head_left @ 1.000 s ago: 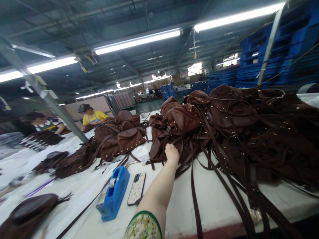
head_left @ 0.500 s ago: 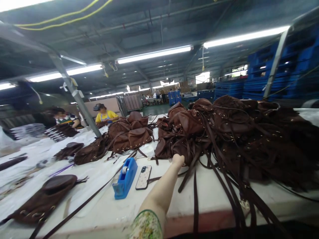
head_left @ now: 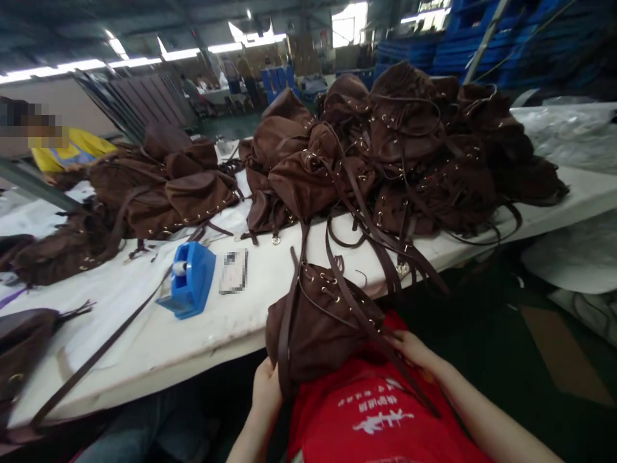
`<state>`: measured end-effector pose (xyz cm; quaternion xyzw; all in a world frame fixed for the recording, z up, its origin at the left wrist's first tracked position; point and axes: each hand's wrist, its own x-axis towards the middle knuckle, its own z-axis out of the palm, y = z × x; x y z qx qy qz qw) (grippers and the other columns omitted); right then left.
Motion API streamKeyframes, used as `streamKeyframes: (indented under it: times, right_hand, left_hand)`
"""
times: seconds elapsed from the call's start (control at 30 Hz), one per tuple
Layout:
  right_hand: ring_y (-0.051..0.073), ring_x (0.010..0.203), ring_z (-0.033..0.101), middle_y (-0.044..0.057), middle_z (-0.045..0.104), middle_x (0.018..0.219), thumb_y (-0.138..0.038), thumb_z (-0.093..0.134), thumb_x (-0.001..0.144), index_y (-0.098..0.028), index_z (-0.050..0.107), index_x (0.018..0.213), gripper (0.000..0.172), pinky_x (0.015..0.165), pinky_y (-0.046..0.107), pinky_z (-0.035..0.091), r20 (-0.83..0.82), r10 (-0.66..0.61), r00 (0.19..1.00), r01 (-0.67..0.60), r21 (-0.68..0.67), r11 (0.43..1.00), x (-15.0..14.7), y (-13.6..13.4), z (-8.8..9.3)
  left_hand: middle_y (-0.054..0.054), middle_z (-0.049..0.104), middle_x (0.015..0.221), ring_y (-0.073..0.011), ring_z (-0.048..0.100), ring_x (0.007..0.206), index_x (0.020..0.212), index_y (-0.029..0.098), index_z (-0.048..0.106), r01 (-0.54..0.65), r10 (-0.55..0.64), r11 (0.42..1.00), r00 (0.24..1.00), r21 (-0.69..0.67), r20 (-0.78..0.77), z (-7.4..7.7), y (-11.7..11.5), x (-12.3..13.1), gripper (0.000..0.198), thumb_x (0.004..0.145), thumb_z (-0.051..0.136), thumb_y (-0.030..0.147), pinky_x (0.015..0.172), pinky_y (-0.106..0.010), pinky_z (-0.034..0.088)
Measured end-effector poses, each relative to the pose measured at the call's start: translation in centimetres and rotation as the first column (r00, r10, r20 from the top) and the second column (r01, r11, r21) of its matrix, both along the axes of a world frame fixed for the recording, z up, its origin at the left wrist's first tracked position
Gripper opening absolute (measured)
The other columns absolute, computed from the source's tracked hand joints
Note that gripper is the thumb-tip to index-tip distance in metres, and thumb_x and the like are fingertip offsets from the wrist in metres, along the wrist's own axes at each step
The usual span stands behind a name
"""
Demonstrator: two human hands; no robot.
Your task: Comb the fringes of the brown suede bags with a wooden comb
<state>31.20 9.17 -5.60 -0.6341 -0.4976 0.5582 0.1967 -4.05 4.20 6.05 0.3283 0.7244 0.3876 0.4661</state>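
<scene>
Two heaps of brown bags stand across the table (head_left: 231,333) from you: the larger heap (head_left: 409,145) to the right, the smaller heap (head_left: 190,198) to the left; overlap hides how many each holds. One blue dispenser (head_left: 196,283), with one roll (head_left: 180,267) in it, stands beside one phone (head_left: 234,272). The bag (head_left: 321,331) is at the near edge, before your red apron (head_left: 357,405), its inside hidden. Your left hand (head_left: 266,386) closes on its lower left side, your right hand (head_left: 413,348) on its right edge, fingers partly hidden.
</scene>
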Motion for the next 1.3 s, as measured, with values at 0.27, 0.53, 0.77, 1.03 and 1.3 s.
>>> streamKeyframes:
  times: [0.27, 0.53, 0.77, 1.03, 1.3]
  right_hand:
    - [0.004, 0.035, 0.030, -0.010, 0.042, 0.052, -0.046, 0.074, 0.072, -0.019, 0.049, 0.083, 0.038, 0.034, 0.017, 0.023, -0.444, -0.207, 0.872, 0.247, 0.032, 0.969, -0.6, 1.9, 6.2]
    - [0.018, 0.073, 0.062, 0.006, 0.066, 0.091, -0.041, 0.076, 0.070, -0.017, 0.060, 0.105, 0.045, 0.069, 0.030, 0.053, -0.186, 0.101, 0.977, -0.015, 0.418, 0.908, -3.1, 3.1, 11.4]
    - [0.030, 0.107, 0.058, 0.011, 0.062, 0.115, -0.045, 0.080, 0.064, -0.017, 0.048, 0.128, 0.077, 0.093, 0.041, 0.047, -0.252, 0.255, 0.933, -0.155, 0.357, 0.921, -3.1, 2.8, 14.9]
    - [0.010, 0.054, 0.059, 0.002, 0.067, 0.093, -0.024, 0.082, 0.063, -0.024, 0.055, 0.119, 0.062, 0.047, 0.018, 0.047, -0.651, 0.234, 0.722, -0.025, 0.314, 0.949, -5.5, 9.3, 24.7]
    - [0.014, 0.050, 0.058, 0.000, 0.068, 0.066, -0.029, 0.084, 0.054, -0.019, 0.057, 0.076, 0.037, 0.048, 0.026, 0.051, -0.472, -0.003, 0.882, 0.222, 0.409, 0.885, -14.8, 19.0, 21.5]
  left_hand:
    - [0.002, 0.042, 0.036, -0.0113, 0.039, 0.036, 0.051, 0.020, 0.043, -0.012, 0.009, 0.999, 0.997, -0.033, -0.077, -0.1, 0.1, -1.7, 0.052, 0.073, 0.054, 0.066, 0.040, -0.023, 0.028]
    - [0.001, 0.044, 0.034, -0.0104, 0.042, 0.033, 0.046, 0.019, 0.043, 0.225, -0.222, 0.974, 0.973, 0.028, -0.069, 0.8, 2.0, -0.5, 0.051, 0.079, 0.050, 0.058, 0.040, -0.021, 0.030]
    - [0.004, 0.045, 0.038, -0.0069, 0.033, 0.025, 0.055, 0.018, 0.044, 0.129, -0.154, 0.988, 0.892, 0.086, 0.425, 6.4, 2.3, 0.4, 0.042, 0.074, 0.060, 0.052, 0.029, -0.020, 0.017]
    - [0.000, 0.057, 0.067, -0.0077, 0.051, 0.050, 0.072, 0.018, 0.049, -0.148, 0.031, 0.950, 0.921, 0.275, 0.389, 11.2, 8.6, -2.4, 0.029, 0.078, 0.053, 0.045, 0.050, -0.021, 0.045]
    - [-0.012, 0.063, 0.117, -0.0260, 0.057, 0.109, 0.116, 0.015, 0.058, 0.499, -0.177, 0.830, 0.661, 0.251, -0.729, 12.2, 11.8, 0.4, 0.048, 0.085, 0.048, 0.051, 0.095, -0.038, 0.043]
